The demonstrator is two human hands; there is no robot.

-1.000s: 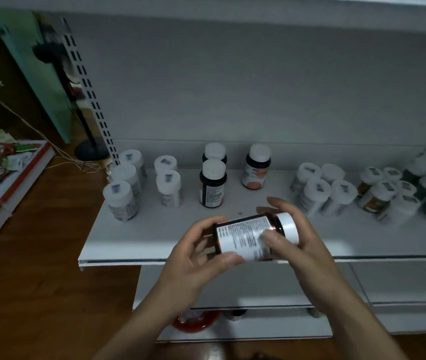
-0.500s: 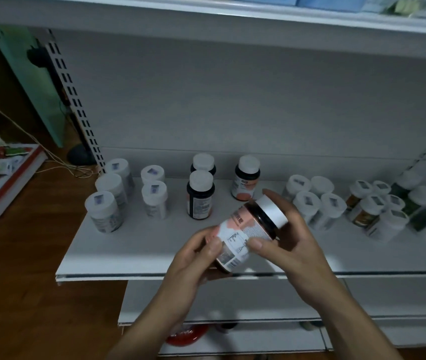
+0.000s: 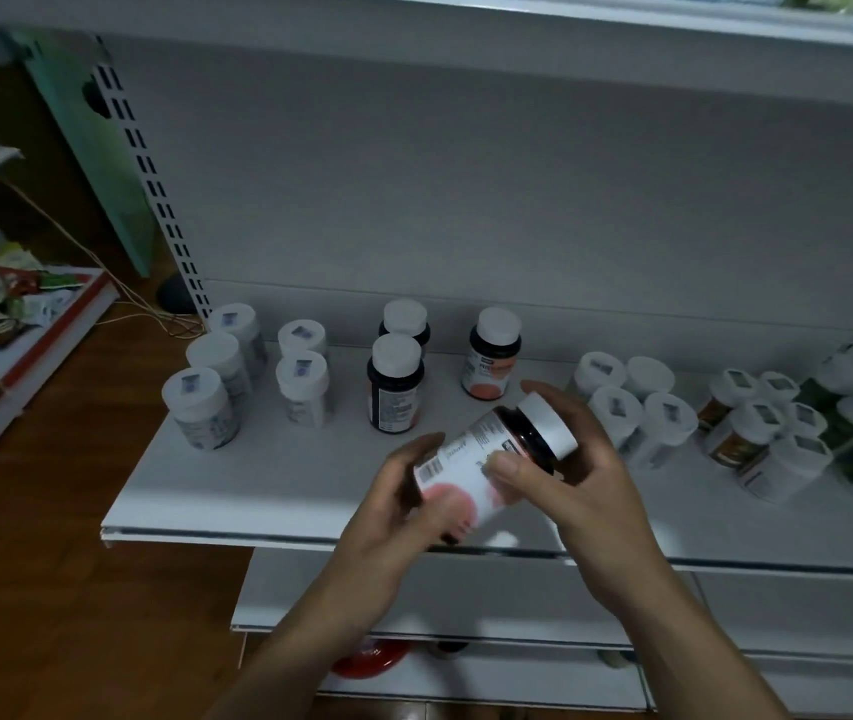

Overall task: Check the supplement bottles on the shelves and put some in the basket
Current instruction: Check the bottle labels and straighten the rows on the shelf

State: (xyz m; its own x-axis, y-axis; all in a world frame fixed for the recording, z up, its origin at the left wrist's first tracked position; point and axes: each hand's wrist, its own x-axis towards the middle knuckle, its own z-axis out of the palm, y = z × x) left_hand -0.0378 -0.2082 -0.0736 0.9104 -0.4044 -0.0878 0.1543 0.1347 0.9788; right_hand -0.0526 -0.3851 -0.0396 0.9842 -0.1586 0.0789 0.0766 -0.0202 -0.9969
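Bottle (image 3: 471,459) rotated, left hand (image 3: 393,517) cups base, right hand (image 3: 585,485) grips top

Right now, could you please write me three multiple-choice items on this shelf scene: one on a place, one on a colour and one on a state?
1. Where is the held bottle?
A. over the front of the shelf, between the left hand and right hand
B. standing against the back wall
C. on the floor

2. What colour is its cap?
A. red
B. white
C. green

3. How does it sit?
A. upright
B. upside down
C. tilted, cap on, pointing up and right

Answers: 1 A, both hands grip it above the shelf's front edge; 2 B, the cap is plainly white; 3 C, its cap end is the higher one.
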